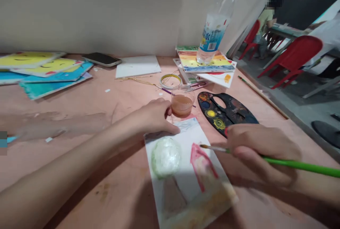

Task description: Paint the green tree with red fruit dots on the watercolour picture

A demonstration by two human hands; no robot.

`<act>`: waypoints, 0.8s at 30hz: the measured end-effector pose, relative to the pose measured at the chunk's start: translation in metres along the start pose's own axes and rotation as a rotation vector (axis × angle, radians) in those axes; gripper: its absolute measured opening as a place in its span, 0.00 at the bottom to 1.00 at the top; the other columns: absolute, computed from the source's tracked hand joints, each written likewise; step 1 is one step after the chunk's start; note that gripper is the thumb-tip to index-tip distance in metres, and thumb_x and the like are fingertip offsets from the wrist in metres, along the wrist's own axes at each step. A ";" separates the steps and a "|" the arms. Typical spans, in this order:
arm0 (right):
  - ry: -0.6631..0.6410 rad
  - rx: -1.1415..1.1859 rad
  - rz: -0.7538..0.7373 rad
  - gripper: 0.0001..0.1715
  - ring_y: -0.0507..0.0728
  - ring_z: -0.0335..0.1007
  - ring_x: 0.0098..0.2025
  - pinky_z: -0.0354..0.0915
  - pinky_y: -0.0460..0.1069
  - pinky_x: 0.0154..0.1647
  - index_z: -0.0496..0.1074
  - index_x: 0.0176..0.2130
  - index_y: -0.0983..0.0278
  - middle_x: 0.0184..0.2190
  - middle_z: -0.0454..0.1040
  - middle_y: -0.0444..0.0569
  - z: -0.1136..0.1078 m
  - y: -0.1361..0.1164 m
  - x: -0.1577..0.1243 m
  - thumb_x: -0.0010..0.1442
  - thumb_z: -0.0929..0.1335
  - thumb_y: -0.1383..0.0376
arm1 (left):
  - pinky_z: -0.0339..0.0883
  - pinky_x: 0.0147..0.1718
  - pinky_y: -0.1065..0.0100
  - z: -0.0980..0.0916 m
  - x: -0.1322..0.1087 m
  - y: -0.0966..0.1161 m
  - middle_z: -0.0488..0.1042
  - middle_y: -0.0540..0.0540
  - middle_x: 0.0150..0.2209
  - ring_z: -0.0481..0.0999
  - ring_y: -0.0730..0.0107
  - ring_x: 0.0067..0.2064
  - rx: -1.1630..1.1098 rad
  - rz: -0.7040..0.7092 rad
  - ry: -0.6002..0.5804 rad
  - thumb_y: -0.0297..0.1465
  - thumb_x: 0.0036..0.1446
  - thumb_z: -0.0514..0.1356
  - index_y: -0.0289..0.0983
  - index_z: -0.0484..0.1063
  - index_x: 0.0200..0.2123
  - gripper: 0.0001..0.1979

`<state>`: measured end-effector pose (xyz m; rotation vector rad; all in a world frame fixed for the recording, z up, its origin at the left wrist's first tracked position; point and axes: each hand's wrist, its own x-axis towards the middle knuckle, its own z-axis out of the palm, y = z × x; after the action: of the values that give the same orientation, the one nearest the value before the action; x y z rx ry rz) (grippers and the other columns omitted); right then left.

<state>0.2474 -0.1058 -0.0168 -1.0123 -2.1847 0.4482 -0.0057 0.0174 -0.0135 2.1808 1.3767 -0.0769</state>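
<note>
Painted sheet [184, 172] was best held flat; left hand [156, 117] was laid half-spread at its top, brush [281, 161] pinched by right hand [261, 151].

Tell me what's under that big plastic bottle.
The plastic bottle stands on a painting with orange, yellow and blue bands. More sheets poke out beneath; their covered parts can't be seen.
</note>
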 end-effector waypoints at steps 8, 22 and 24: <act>-0.010 0.027 -0.126 0.22 0.46 0.55 0.22 0.51 0.45 0.24 0.57 0.25 0.63 0.21 0.59 0.39 0.058 -0.011 0.059 0.72 0.60 0.63 | 0.60 0.31 0.62 0.005 0.000 -0.003 0.72 0.44 0.40 0.71 0.54 0.42 0.023 0.026 -0.003 0.47 0.38 0.66 0.40 0.66 0.37 0.25; -0.037 0.008 -0.174 0.25 0.48 0.50 0.20 0.50 0.47 0.23 0.49 0.24 0.62 0.18 0.52 0.39 0.054 -0.009 0.058 0.73 0.58 0.65 | 0.61 0.31 0.62 0.007 0.003 -0.004 0.72 0.44 0.42 0.71 0.55 0.41 0.033 0.036 -0.013 0.49 0.38 0.66 0.40 0.67 0.39 0.27; -0.058 0.012 -0.181 0.25 0.49 0.50 0.20 0.50 0.47 0.23 0.48 0.24 0.61 0.18 0.52 0.39 0.052 -0.009 0.057 0.73 0.57 0.65 | 0.60 0.30 0.63 0.007 0.002 -0.004 0.72 0.44 0.42 0.71 0.56 0.41 0.027 0.028 -0.017 0.48 0.38 0.67 0.40 0.67 0.39 0.27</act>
<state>0.1791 -0.0694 -0.0243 -0.7958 -2.2981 0.4101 -0.0062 0.0172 -0.0213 2.2157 1.3428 -0.1034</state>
